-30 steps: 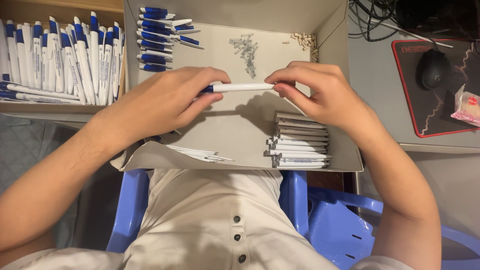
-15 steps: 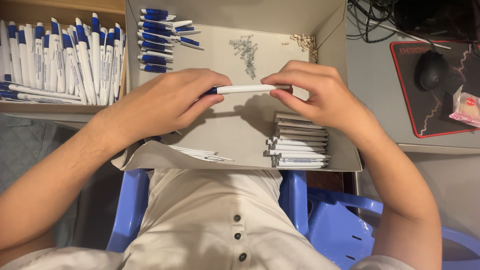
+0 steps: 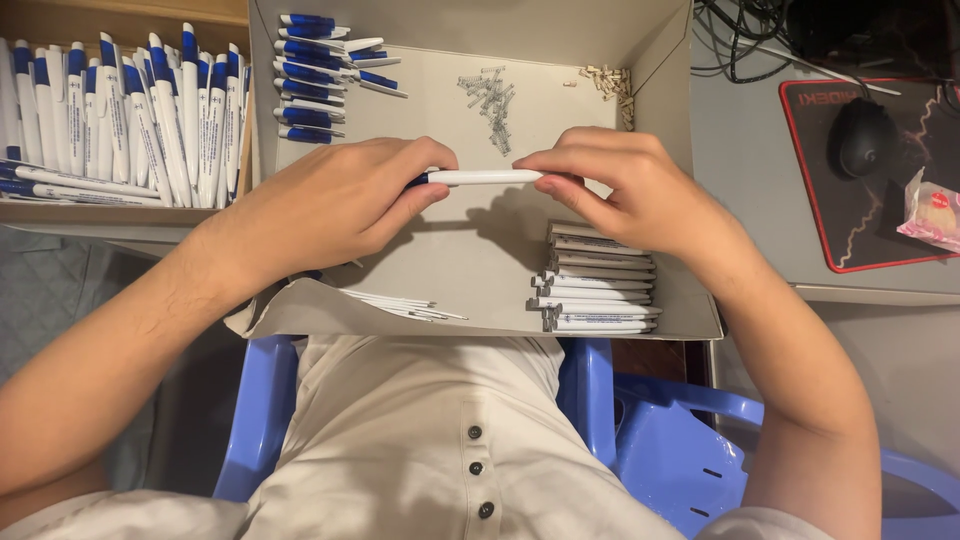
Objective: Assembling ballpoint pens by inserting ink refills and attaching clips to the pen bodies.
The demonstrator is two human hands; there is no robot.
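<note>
At frame centre we hold one white pen (image 3: 480, 177) over the cardboard box (image 3: 660, 90), left hand (image 3: 330, 205) closed on its blue end, right hand (image 3: 625, 185) pinching its tip; finished pens (image 3: 120, 120) fill the upper-left tray, white barrels (image 3: 597, 290) remain stacked lower right.

Even, warm overhead light; the view is sharp throughout. Both hands cast soft shadows onto the cardboard box (image 3: 450, 250) floor. The upper right corner lies dim.

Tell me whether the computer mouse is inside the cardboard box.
No, the black computer mouse sits on the red-edged black mouse pad, outside the open grey cardboard box.
</note>
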